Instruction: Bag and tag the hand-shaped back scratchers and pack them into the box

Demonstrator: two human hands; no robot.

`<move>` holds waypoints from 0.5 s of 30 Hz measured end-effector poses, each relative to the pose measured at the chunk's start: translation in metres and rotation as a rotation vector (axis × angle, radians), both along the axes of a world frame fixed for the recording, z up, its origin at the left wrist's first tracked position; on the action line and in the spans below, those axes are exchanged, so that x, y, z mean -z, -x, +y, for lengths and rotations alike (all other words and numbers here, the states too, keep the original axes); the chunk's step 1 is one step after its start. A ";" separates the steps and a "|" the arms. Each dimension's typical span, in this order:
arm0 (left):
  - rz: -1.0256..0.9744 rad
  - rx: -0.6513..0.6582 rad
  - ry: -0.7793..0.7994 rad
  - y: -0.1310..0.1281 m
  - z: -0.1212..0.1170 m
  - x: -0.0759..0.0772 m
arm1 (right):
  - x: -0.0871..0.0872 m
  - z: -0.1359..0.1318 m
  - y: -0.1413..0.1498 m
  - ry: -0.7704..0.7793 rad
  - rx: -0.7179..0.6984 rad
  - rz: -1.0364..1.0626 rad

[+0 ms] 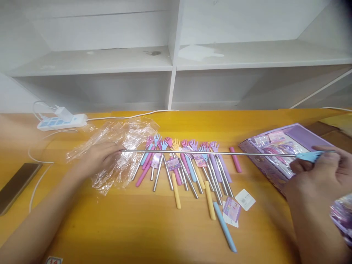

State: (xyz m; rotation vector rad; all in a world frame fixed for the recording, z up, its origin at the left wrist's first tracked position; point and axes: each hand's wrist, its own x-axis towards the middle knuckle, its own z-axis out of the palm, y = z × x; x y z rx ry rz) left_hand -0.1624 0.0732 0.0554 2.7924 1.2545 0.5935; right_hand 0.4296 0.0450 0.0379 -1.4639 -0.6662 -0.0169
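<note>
A telescopic back scratcher (214, 152) is stretched out long and level between my two hands, above the table. My left hand (103, 157) is closed round the far end of its metal rod. My right hand (323, 168) grips the light blue claw head at the other end. Below the rod lies a row of back scratchers (189, 165) with pink, blue, yellow and purple claws and metal rods. Loose coloured handle tubes lie among and in front of them, among them a yellow tube (176, 191) and a blue tube (224, 227).
Crumpled clear plastic bags (121, 128) lie behind my left hand. A purple box (291, 128) with packed pieces stands at the right. Printed cards (245, 200) lie on the table. A power strip (63, 121), a dark bar (18, 187) and white shelves (176, 69) are around.
</note>
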 end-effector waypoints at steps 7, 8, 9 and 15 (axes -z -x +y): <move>0.037 0.078 -0.166 -0.034 -0.022 -0.002 | 0.021 -0.014 0.039 0.082 -0.325 0.038; 0.038 0.080 -0.179 -0.039 -0.024 -0.002 | 0.021 -0.015 0.044 0.070 -0.355 0.072; 0.038 0.080 -0.192 -0.043 -0.026 -0.002 | 0.021 -0.015 0.046 0.058 -0.373 0.096; 0.037 0.085 -0.226 -0.052 -0.031 -0.001 | 0.020 -0.015 0.049 0.012 -0.439 0.095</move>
